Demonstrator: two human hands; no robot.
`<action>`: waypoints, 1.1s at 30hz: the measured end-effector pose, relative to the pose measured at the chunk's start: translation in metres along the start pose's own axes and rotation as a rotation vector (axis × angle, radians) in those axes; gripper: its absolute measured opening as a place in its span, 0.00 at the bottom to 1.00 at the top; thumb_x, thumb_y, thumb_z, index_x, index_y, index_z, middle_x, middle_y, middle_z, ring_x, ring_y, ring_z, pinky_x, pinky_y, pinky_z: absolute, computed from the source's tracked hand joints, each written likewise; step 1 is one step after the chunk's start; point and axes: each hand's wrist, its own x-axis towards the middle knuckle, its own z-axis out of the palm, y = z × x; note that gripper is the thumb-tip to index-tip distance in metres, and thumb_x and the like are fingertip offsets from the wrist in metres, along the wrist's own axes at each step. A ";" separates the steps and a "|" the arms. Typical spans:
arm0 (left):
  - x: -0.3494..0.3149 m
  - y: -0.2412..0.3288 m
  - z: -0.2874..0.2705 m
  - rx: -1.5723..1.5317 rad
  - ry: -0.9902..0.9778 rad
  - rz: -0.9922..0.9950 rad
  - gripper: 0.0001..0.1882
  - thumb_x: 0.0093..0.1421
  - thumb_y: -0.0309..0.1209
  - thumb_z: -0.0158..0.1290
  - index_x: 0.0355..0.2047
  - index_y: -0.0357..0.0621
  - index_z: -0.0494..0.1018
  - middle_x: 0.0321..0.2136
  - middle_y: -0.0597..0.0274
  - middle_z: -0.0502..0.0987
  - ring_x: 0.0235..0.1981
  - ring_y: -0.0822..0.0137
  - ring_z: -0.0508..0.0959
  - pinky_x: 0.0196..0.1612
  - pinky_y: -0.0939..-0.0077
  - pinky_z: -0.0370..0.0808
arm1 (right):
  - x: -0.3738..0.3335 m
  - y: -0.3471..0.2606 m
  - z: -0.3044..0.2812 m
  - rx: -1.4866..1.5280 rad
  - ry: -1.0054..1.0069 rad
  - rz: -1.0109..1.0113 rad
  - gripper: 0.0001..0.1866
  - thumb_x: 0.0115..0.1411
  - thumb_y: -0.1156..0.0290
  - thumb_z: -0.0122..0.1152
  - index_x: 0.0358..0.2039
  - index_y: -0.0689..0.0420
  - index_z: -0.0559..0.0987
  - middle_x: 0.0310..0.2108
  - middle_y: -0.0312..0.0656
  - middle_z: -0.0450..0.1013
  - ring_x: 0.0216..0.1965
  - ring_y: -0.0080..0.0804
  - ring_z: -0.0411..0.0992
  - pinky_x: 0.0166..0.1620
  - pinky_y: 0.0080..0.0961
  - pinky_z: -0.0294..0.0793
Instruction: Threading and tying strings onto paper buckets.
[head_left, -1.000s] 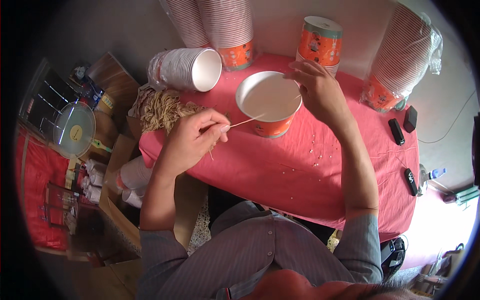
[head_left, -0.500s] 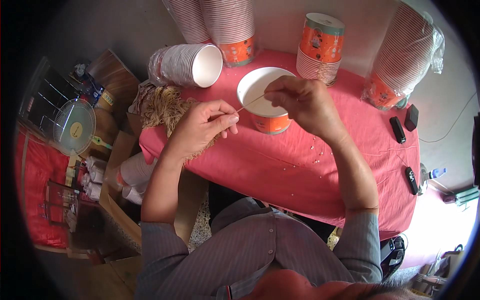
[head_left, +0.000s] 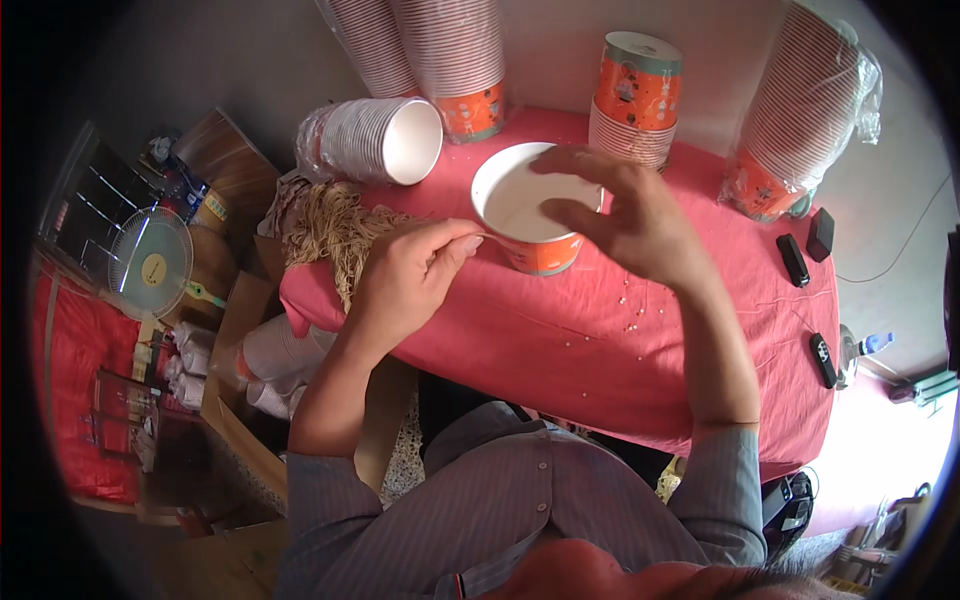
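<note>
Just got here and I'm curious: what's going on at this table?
The person's left hand pinches what looks like a thin cord beside the near rim of an orange tub. The right hand, loosely open, is over the tub's mouth. A tan cord bundle lies at the table's left edge; stacked tubs stand behind.

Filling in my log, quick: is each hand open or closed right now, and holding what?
Left hand: closed, pinching a string.
Right hand: open over the paper tub, nothing visibly held.
</note>
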 end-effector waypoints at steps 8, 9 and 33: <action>0.012 0.008 0.007 0.278 0.191 0.366 0.08 0.66 0.25 0.65 0.44 0.39 0.84 0.35 0.53 0.87 0.35 0.54 0.86 0.40 0.60 0.78 | 0.002 0.006 0.060 0.631 -0.159 0.369 0.16 0.69 0.71 0.73 0.55 0.64 0.84 0.36 0.38 0.86 0.30 0.17 0.77 0.33 0.19 0.77; 0.012 0.007 0.008 0.264 0.193 0.362 0.07 0.65 0.25 0.65 0.44 0.39 0.85 0.35 0.54 0.87 0.35 0.54 0.86 0.39 0.61 0.78 | 0.002 0.006 0.059 0.631 -0.158 0.369 0.16 0.69 0.71 0.73 0.55 0.64 0.84 0.36 0.38 0.86 0.30 0.17 0.77 0.33 0.19 0.77; 0.015 -0.010 0.015 0.132 0.150 0.160 0.08 0.67 0.27 0.63 0.45 0.37 0.83 0.33 0.51 0.86 0.33 0.50 0.86 0.40 0.59 0.80 | 0.000 0.016 0.047 0.024 0.041 0.049 0.08 0.66 0.76 0.70 0.45 0.60 0.89 0.32 0.43 0.86 0.33 0.28 0.84 0.38 0.31 0.84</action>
